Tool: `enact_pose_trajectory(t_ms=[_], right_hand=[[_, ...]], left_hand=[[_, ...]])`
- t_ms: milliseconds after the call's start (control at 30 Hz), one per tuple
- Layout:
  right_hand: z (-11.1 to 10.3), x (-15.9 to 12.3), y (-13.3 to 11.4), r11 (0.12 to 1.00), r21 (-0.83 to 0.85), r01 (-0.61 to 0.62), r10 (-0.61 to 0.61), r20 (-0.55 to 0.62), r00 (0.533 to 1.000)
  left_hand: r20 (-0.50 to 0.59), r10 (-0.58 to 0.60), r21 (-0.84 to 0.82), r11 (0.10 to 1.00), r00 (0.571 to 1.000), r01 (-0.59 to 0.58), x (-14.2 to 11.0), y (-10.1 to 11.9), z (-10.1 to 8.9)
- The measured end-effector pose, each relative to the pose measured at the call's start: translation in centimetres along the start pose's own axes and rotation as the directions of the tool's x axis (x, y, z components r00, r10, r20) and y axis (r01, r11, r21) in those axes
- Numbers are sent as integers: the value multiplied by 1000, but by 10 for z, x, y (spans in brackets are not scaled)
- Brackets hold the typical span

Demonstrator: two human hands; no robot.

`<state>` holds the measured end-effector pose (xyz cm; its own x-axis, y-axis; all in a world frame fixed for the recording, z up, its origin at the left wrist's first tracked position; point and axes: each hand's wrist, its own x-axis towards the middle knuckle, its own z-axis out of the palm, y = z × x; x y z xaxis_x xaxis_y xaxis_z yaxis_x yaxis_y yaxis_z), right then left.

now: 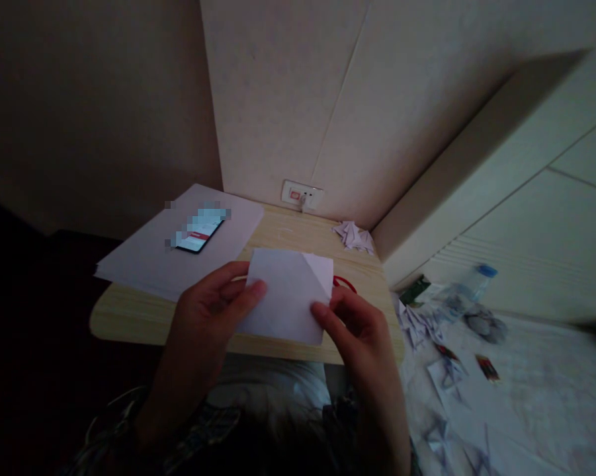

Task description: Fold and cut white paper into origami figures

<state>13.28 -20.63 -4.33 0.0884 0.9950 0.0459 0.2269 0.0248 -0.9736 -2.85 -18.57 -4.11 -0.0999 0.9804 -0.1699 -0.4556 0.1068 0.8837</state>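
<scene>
A folded square of white paper (285,297) is held up between my two hands, above the front of a small wooden table (129,317). My left hand (213,304) pinches its left edge, thumb on the near face and fingers behind. On the right edge, my right hand (354,320) grips it the same way. A diagonal crease runs across the paper's upper right corner. Behind the paper, the red loop of something (346,283) shows beside my right fingers; the rest of it is hidden.
A stack of white paper (151,264) lies at the table's left, with a lit phone (201,231) on it. Folded paper shapes (353,237) sit at the back right, near a wall socket (301,195). Right of the table are a plastic bottle (469,291) and more folded papers (419,324).
</scene>
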Motion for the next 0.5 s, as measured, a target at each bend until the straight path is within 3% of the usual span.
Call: enact_pose_trajectory(t_ms=[233,500], right_hand=[[-3,-3,-5,999,-20,43,-45,-55,998],[-3,-8,-6,997,-11,77,-78,-126,989]], left_hand=[[54,-133,204,972,990,119,-3,3,0],[95,-98,255,964,991,71,-5,6,-2]])
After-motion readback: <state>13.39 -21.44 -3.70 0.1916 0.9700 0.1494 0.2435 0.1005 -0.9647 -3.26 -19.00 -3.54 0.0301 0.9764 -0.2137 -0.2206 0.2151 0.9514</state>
